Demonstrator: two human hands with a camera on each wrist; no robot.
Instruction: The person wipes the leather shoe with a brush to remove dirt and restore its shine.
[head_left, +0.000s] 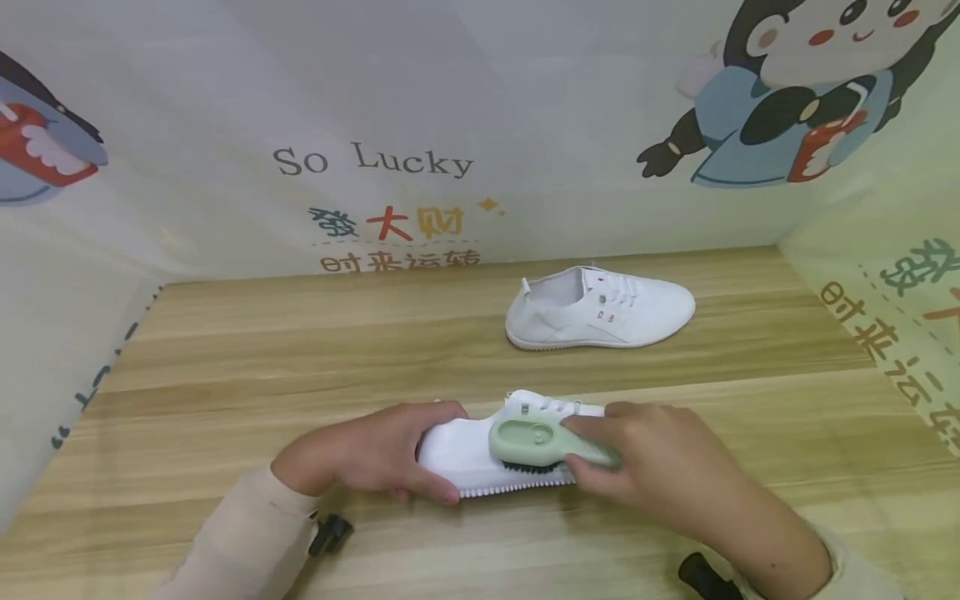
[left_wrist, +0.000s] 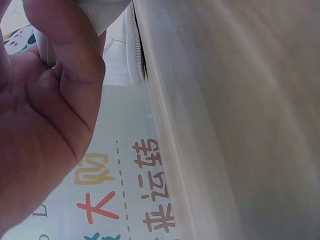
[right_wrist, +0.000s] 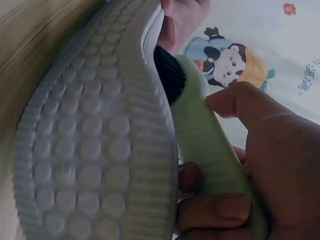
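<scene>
A white lace-up shoe (head_left: 457, 454) is held above the wooden table in the head view, its side turned upward. My left hand (head_left: 382, 446) grips its left end, thumb on the near side. In my right hand (head_left: 652, 450) is a light green scrub brush (head_left: 528, 442), held by its handle. The brush's dark bristles (right_wrist: 170, 75) lie against the shoe's side, below the laces. The right wrist view shows the shoe's dotted sole (right_wrist: 85, 130) beside the brush. My left palm (left_wrist: 50, 95) fills the left of its wrist view, and the grip there is partly hidden.
A second white shoe (head_left: 600, 312) stands upright farther back on the wooden table (head_left: 300, 342), toe to the right. Printed cloth walls (head_left: 420, 100) rise behind the table and at both sides. Black wrist-camera parts (head_left: 330, 533) show near the forearms.
</scene>
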